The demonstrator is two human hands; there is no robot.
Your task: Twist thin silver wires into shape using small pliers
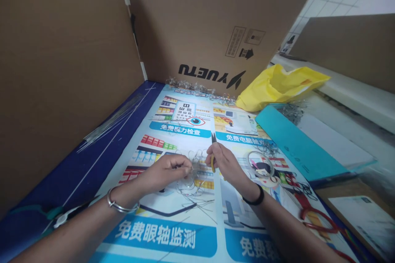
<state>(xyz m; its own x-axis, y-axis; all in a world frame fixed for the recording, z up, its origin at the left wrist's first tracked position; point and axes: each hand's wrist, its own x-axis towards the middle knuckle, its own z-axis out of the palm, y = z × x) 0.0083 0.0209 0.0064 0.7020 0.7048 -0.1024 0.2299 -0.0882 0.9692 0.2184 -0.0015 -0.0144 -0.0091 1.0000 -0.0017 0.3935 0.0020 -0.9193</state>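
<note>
My left hand (173,169) is closed in a pinch on a bent thin wire piece (194,168) above the printed poster. Close by on the right, my right hand (221,159) is wrapped round small pliers (212,158) with yellow handles and dark tips pointing away from me. The two hands are apart. Loops of thin wire (189,187) lie on the poster (217,213) below and between the hands. Exactly how the wire is shaped at my left fingertips is too small to tell.
Cardboard panels (197,20) stand behind and at the left. Straight wires (112,121) lie at the left. A yellow bag (277,86), a turquoise folder (302,144), a clear roll (261,164) and red-handled scissors (319,218) are at the right. Tangled wire pieces (194,87) line the back.
</note>
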